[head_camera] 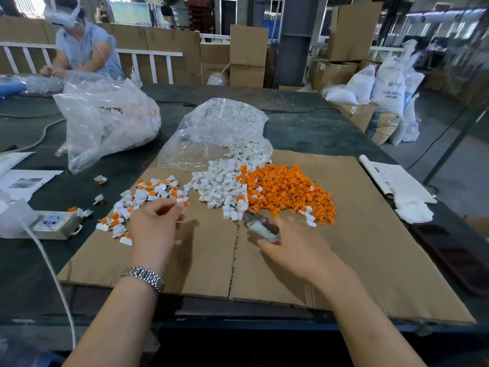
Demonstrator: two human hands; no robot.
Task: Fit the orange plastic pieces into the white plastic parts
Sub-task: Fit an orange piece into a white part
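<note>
Cardboard (370,260) lies flat on the dark table (304,133), and I see everything through the head view alone. Near its far edge sits the heap of orange pieces (285,189), touching the heap of white parts (222,184) on its left, which spills from a clear bag (211,133). Toward the cardboard's left edge lie the fitted pieces (137,205), white with orange showing. My left hand (156,223) hovers beside them, fingertips pinching a small white part (182,200). My right hand (288,245) hangs over the cardboard's middle, just below the two heaps; its fingers are blurred, so I cannot tell whether they are spread or holding anything. A second, fuller bag (105,120) stands at the table's left.
</note>
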